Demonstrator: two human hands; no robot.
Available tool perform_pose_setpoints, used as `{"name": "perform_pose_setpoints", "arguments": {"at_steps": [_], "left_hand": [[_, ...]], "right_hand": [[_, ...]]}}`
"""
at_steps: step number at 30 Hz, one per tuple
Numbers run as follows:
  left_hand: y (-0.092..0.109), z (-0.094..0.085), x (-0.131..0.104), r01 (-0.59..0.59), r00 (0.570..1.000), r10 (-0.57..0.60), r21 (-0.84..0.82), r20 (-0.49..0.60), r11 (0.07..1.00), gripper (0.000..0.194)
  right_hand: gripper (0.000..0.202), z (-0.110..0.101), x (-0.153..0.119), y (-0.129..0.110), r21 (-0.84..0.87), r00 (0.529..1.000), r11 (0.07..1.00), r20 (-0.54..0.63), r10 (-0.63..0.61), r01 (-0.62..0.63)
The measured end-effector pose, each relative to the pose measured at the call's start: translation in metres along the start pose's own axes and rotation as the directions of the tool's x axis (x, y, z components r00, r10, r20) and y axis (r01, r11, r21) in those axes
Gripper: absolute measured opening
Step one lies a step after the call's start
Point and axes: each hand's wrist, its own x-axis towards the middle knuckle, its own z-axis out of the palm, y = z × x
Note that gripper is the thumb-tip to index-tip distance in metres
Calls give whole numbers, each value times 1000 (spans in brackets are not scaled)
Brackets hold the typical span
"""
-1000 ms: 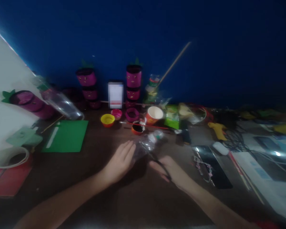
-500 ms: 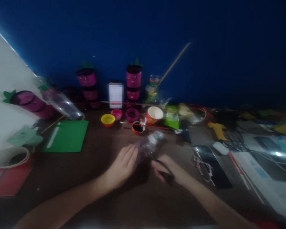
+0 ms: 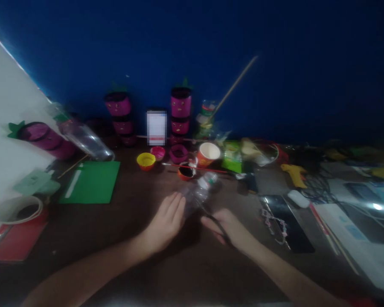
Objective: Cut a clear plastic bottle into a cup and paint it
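My left hand (image 3: pixel 169 215) is closed on a clear plastic bottle (image 3: pixel 205 187) that lies over the dark table, its neck end pointing up and right. Black-handled scissors (image 3: pixel 216 224) are in my right hand (image 3: pixel 225 226), and their blades reach the bottle's side. Blur hides whether the blades are inside the plastic. Just beyond the bottle stand a small cup of dark paint (image 3: pixel 186 171) with a red-handled brush (image 3: pixel 205 169) across it and a white-lined paper cup (image 3: pixel 209 152). A yellow paint cup (image 3: pixel 146 160) is farther left.
Purple bottle figures (image 3: pixel 181 104) line the blue wall beside a lit phone (image 3: pixel 156 128). On the left are a green sheet (image 3: pixel 91 183), another clear bottle (image 3: pixel 89 140) and a bucket (image 3: pixel 17 209). At right lie a black phone (image 3: pixel 286 221), beads and a yellow glue gun (image 3: pixel 294 175).
The bottle's neck has shifted slightly down and left. My right hand has turned the scissors a little, their handles now less open to view. The whole view has drifted slightly.
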Motion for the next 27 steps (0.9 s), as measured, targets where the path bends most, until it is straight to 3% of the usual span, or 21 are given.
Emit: {"name": "perform_pose_setpoints", "arguments": {"at_steps": [3,11,19,27], "left_hand": [[3,2,-1,-1,1000,2,33,-27,999,44],[3,1,-8,-39,998,38,8,45,999,52],[-4,-3,-1,-19,999,20,-44,28,999,56],[-4,2,-6,-63,998,63,19,17,998,47]], "right_hand": [[64,3,0,6,36,1000,999,-20,12,-11],[64,-4,2,2,71,995,997,97,-30,23],[63,-4,-8,-15,-57,997,996,-3,-71,71],[62,1,-9,-4,-37,997,999,-73,5,-8]]}}
